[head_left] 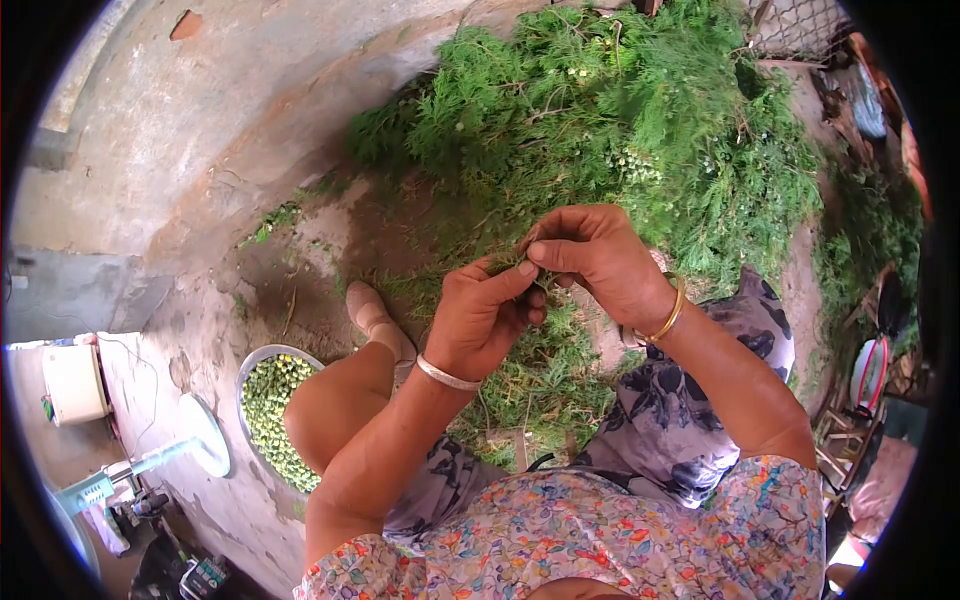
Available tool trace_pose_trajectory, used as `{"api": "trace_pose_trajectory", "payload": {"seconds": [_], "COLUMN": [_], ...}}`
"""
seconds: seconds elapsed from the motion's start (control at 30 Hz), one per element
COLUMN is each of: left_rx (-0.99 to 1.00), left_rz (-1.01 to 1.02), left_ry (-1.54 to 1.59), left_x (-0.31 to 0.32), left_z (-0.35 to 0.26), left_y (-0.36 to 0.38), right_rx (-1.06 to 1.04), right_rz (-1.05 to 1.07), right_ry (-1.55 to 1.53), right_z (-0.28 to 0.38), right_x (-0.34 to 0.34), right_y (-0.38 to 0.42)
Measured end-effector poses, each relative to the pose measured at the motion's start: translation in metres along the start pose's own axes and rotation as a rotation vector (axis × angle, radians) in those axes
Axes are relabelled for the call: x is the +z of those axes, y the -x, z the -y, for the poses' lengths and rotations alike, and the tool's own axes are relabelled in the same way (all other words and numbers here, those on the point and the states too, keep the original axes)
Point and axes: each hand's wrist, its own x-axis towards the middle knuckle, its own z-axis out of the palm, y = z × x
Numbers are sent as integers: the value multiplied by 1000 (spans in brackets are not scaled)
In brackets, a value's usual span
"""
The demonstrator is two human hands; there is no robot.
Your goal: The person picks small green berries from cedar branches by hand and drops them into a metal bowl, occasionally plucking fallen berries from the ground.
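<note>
My left hand (487, 318), with a pale bangle at the wrist, is closed in a pinch on a small green conifer sprig (508, 262). Meeting it at the fingertips is my right hand (598, 262), with a gold-coloured bangle; its thumb and forefinger pinch at the same sprig. Fingers partly hide what lies between them. Beyond the hands spreads a large heap of cut green conifer branches (560, 110), some bearing pale green cones. More loose cuttings (535, 385) lie on the ground between my legs.
At my left knee stands a metal basin (241, 388) full of small green cones (272, 415). Farther left are a pedestal fan (205, 435) and a white box (76, 385). A concrete wall (200, 120) rises at upper left. Clutter and more branches (868, 240) line the right.
</note>
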Motion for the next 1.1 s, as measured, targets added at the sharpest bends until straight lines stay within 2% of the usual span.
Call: {"api": "trace_pose_trajectory", "payload": {"seconds": [0.13,0.23,0.33,0.47,0.53,0.57,0.63,0.73,0.93,1.1], "left_rx": [-12,-20,-21,-31,-79,-78,-67,-42,69,98], "left_rz": [-31,-10,13,3,15,16,25,0,-98,-83], "left_ry": [1,-2,-14,-109,-91,-91,-95,-33,57,13], "left_x": [-2,-1,0,-2,-2,-1,2,-3,-15,-18], "left_z": [0,-4,-6,-3,-5,-5,-8,-17,-24,-30], "left_y": [-2,0,1,0,0,1,4,5,7,10], "right_rx": [75,172,-20,-43,117,116,180,196,176,133], "right_rz": [-57,-91,-88,-58,-27,-27,-45,-45,107,59], "right_ry": [-54,-235,10,124,69,70,-165,-332,-388,-220], "right_z": [1,-1,-7,2,8,7,2,2,9,5], "right_x": [3,0,-3,0,-1,-3,-7,-10,-11,-4], "right_y": [2,1,-2,3,4,3,0,-2,-3,-2]}}
